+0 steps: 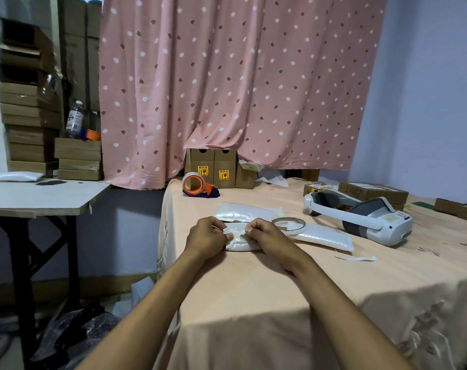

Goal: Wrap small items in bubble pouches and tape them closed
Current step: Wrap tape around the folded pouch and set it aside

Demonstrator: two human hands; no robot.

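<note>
Bubble pouch (240,245): near table's (253,303) left edge, long axis left-right. Left hand (207,237) and right hand (267,235) pinch its folded top, equally near.

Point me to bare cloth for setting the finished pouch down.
Free: near the table edge around the forearms, and the left strip between the tape gun and left hand. Crowded: right of the right hand, with tape ring, pouches, headset, boxes.

Dim, even indoor light fills the frame. A soft-edged shadow darkens the tablecloth (253,289) at lower centre, with a brighter band beneath it. Wide-angle distortion bends the boxes (29,102) at upper left, where detail blurs; the centre stays sharp.
</note>
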